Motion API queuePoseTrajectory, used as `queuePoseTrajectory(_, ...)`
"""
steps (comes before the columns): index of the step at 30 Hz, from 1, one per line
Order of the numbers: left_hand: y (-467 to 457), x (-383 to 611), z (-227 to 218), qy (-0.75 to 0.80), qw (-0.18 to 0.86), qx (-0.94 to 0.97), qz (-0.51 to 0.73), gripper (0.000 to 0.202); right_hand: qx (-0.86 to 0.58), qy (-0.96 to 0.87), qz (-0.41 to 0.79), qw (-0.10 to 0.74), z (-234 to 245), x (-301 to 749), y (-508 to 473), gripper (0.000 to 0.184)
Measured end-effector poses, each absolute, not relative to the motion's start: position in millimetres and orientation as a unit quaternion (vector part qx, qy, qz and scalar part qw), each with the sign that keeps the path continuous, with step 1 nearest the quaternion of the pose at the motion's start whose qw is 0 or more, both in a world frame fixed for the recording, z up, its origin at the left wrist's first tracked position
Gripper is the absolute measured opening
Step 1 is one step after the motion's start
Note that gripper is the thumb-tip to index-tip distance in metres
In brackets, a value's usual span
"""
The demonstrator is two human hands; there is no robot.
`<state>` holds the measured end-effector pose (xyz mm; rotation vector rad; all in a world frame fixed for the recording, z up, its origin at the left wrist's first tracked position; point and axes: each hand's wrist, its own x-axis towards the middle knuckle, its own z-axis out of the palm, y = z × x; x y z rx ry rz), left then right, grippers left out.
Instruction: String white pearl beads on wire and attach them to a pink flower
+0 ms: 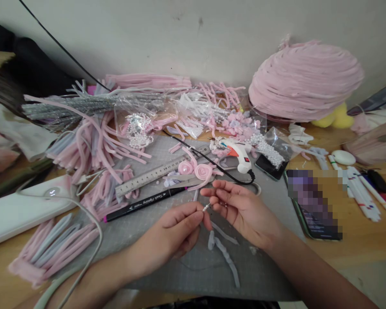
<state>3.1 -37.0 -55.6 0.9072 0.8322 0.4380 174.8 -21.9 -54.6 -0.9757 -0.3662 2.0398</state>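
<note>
The beads (206, 208), at lower centre of the frame, are pinched between thumb and forefinger of the left hand (182, 227); whether the right hand (241, 208), fingers curled beside them, grips too, I cannot tell. Probably light, hard and slippery, best held at the ends
</note>
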Motion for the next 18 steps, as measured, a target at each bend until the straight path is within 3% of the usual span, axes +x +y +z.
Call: queuePoseTrajectory(18,-36.7,4.4,-56.6,0.379,0.795,0.431,0.197,0.029,-0.346,-0.162,0.839,0.388,-57.1,168.4,-26.2,0.02)
